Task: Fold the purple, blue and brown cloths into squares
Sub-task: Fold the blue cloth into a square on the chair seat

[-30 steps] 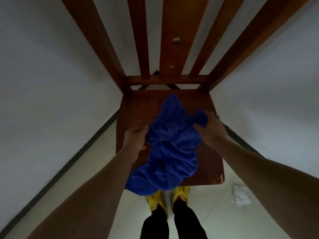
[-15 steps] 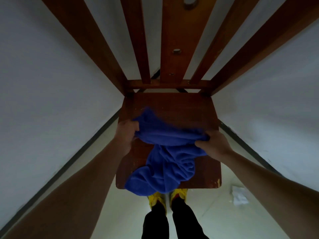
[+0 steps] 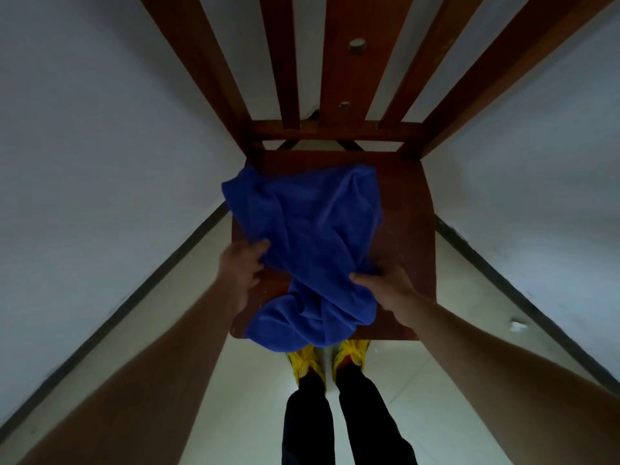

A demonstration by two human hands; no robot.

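A bare room corner, most likely in a home.
You stand over a wooden slat-back chair (image 3: 412, 209) pushed toward 12 o'clock, where two plain white walls (image 3: 100, 146) meet; dark skirting (image 3: 161, 266) runs along a pale tiled floor (image 3: 255, 380), with a crumpled white scrap (image 3: 518, 325) at 4 o'clock.

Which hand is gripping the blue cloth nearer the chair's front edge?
The right hand: it pinches the blue cloth low, close to the front edge of the chair seat. The left hand holds the cloth's left side, farther back.
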